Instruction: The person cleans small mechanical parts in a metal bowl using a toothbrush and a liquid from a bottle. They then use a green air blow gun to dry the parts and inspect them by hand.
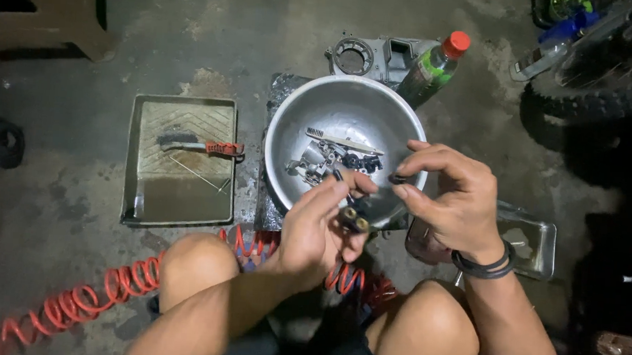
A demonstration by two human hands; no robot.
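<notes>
Grimy concrete floor, dim light, everything laid out low in front of the knees. From my remote seat, the left hand was pinched around a small dark part with two brass ends, held right over the steel bowl, I'd guess so any drips or bits landed inside. The right hand was nipping a little black ring between thumb and forefinger beside it. In the bowl sat carburetor pieces and a toothbrush. Further out: a tray holding a red-handled brush, a green bottle, and coiled red hose.
</notes>
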